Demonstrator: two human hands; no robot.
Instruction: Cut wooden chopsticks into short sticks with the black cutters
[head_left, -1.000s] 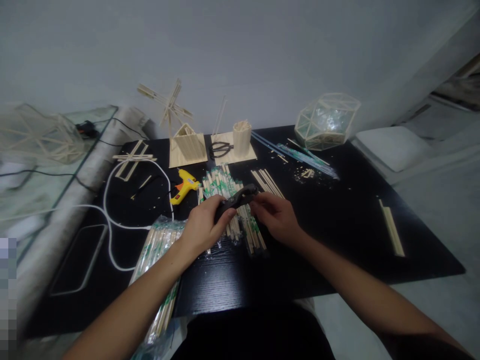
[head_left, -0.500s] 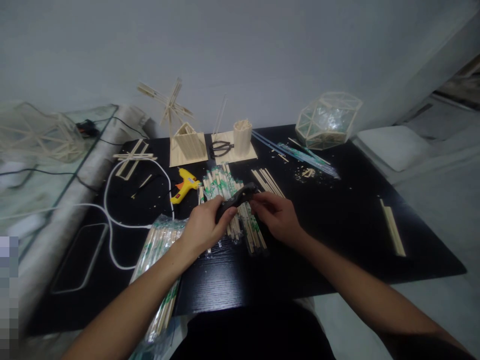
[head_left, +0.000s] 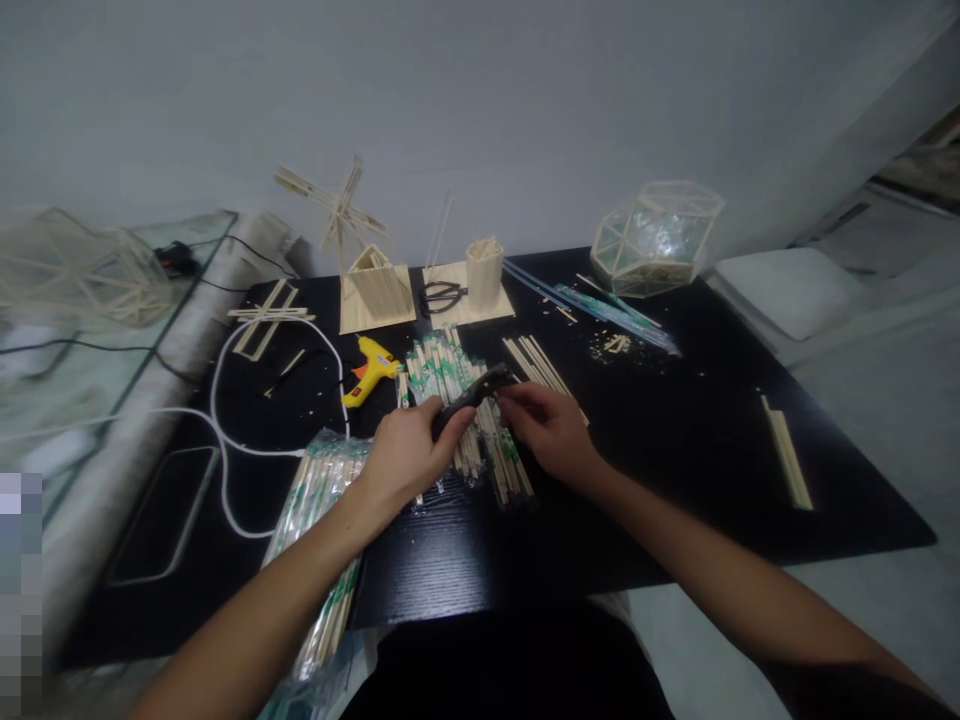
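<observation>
Black and wide, the bench (head_left: pixel 675 450) stands against a pale wall. On the far left lies a frame of thin sticks (head_left: pixel 82 275), off the bench. Next comes a flat cross of sticks (head_left: pixel 266 315), and a white cord (head_left: pixel 225 440) loops over the dark top. A pack of wrapped chopsticks (head_left: pixel 319 540) hangs over the near edge, under the left arm. A yellow glue gun (head_left: pixel 369 370) lies a bit further back. Behind it stands a little stick windmill (head_left: pixel 352 255).

The left hand (head_left: pixel 409 455) is closed tight around the handle of a black cutter (head_left: pixel 472 395). The cutter is held just above a heap of loose chopsticks (head_left: pixel 457 410) in the middle of the bench. The right hand (head_left: pixel 547 430) is right next to it. Its fingers (head_left: pixel 514 395) pinch at the cutter's front end. I cannot tell if they hold a stick there.

Further back lie black scissors (head_left: pixel 441 295) on a small wooden board, beside a stick cup (head_left: pixel 484 275). Some bare sticks (head_left: pixel 536 362) lie near the right hand. To the right sits a see-through ball shape with a stick frame (head_left: pixel 656 240). Two sticks (head_left: pixel 787 455) lie alone at the far right.
</observation>
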